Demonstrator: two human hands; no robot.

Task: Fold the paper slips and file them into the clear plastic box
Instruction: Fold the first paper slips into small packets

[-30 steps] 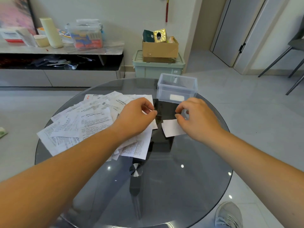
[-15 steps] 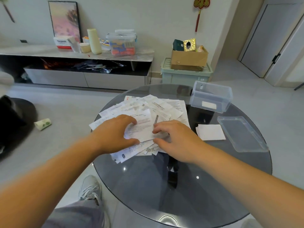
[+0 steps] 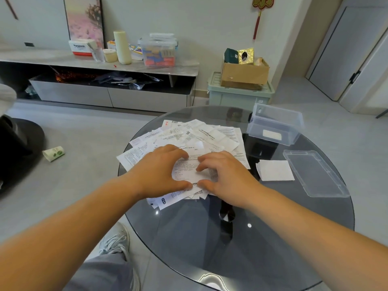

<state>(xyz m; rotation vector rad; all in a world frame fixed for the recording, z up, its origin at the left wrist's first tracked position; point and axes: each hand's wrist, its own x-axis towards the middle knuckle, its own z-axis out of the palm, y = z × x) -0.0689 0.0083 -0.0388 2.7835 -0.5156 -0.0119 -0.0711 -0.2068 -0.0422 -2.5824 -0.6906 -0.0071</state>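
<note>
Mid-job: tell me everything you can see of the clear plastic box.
The clear plastic box is a rectangular see-through tub, open-topped, upright at the far right edge of the glass table. One white slip lies on its floor. Its lid lies flat on the table, nearer and apart. Left hand and right hand rest on the paper pile, not touching it.

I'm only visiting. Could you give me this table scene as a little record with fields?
table: round, dark glass
paper pile: printed slips fanned over its left half
left hand: on the top slip, fingers curved; grip unclear
right hand: on the same slip, beside the left hand
folded slip: on the glass right of the pile
clear plastic box: open, far right; something white shows through its wall
lid: off, flat beside the folded slip
</note>
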